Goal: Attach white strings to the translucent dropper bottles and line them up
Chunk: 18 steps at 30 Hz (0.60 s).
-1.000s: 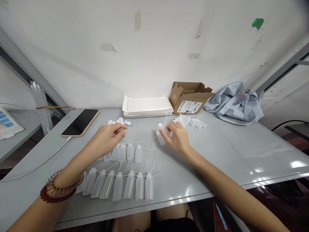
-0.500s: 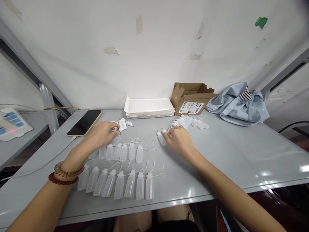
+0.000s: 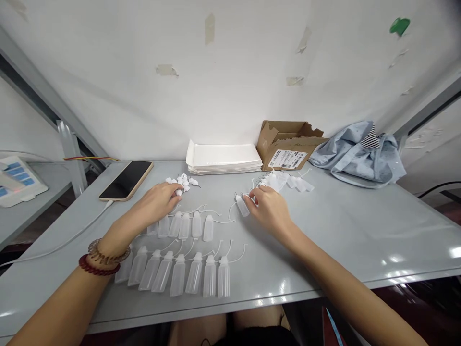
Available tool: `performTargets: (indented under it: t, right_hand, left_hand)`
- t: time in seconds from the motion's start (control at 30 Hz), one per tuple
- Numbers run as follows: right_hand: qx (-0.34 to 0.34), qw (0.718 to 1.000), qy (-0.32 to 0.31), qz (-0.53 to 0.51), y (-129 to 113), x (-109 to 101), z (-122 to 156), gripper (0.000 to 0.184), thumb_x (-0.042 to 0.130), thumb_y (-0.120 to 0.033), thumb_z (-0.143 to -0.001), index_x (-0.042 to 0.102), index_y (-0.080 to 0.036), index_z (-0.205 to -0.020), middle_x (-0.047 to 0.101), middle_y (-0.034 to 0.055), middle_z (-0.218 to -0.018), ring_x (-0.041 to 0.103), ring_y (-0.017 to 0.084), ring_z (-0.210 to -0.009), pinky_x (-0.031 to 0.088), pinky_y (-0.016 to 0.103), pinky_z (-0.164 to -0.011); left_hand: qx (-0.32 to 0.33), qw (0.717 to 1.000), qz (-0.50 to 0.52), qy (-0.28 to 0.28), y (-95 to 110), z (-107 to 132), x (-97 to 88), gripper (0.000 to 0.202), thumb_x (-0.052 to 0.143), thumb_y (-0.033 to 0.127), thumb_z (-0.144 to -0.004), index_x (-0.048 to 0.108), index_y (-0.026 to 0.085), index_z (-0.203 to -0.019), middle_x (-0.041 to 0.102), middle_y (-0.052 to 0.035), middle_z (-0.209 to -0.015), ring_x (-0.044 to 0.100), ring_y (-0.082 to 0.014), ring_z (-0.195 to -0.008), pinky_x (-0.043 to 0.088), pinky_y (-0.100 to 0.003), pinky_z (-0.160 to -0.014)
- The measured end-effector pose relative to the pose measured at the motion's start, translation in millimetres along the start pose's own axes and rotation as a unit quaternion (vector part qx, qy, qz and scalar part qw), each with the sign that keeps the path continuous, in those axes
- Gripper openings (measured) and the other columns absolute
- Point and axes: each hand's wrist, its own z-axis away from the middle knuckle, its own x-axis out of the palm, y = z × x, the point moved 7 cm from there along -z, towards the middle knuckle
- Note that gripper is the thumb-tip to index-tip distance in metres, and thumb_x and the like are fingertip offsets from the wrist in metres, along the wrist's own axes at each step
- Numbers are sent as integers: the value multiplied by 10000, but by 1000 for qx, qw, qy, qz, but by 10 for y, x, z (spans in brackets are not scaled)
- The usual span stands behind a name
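My left hand [image 3: 153, 204] lies on the grey bench [image 3: 342, 230], and its fingertips [image 3: 179, 188] touch the small pile of white caps [image 3: 183, 181] toward the far edge. My right hand [image 3: 270, 209] has its grip closed on one small clear bottle [image 3: 242, 205], which is tilted just above the bench. Near the front edge lie two rows of bottles [image 3: 187, 250], side by side. A phone [image 3: 126, 180] lies toward the far left corner. A stack of white trays [image 3: 224, 157] and a cardboard box [image 3: 288, 144] stand at the far edge.
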Motion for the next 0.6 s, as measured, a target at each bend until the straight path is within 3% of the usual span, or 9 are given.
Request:
performTargets:
  t: [0.17,0.27,0.4,0.5,0.6]
  right_hand:
    - [-24,998,35,-48,-45,-46,19,265,461,-273,-902,627,-142,-743,631,78,-736,559,188,-723,325,267,-575]
    - [-78,989,36,-122,-182,-109,95,260,443,-267,-905,631,-149,-769,621,61,-706,542,159,-660,342,261,-587]
    - [-114,970,-72,-201,-459,-103,382,228,451,-283,-903,624,-155,-827,630,39,-669,536,134,-570,343,251,-558]
    - [-104,961,-174,-187,-635,-48,692,247,500,-347,-883,598,-132,-956,656,66,-697,592,184,-600,335,262,-535]
    - [-112,953,-237,-150,-761,-48,932,367,541,-402,-857,555,-95,-1059,679,121,-781,629,252,-655,331,283,-525]
  left_hand:
    - [3,1000,14,-2,-27,-8,26,384,371,337,-820,613,141,-1042,670,-111,-867,615,-276,-829,434,-334,-725]
    - [3,1000,20,-1,-54,-12,49,326,397,339,-809,617,164,-976,674,-89,-802,619,-272,-789,425,-324,-687]
    - [2,1000,28,-4,-88,-12,72,242,421,336,-800,600,182,-853,667,-71,-730,618,-257,-731,402,-305,-633]
    - [1,999,42,-8,-101,-3,73,198,441,336,-788,569,189,-758,659,-63,-695,612,-243,-699,389,-297,-614]
    - [-4,998,57,-6,-110,8,51,191,454,352,-775,548,197,-714,653,-52,-665,606,-233,-672,381,-291,-592]
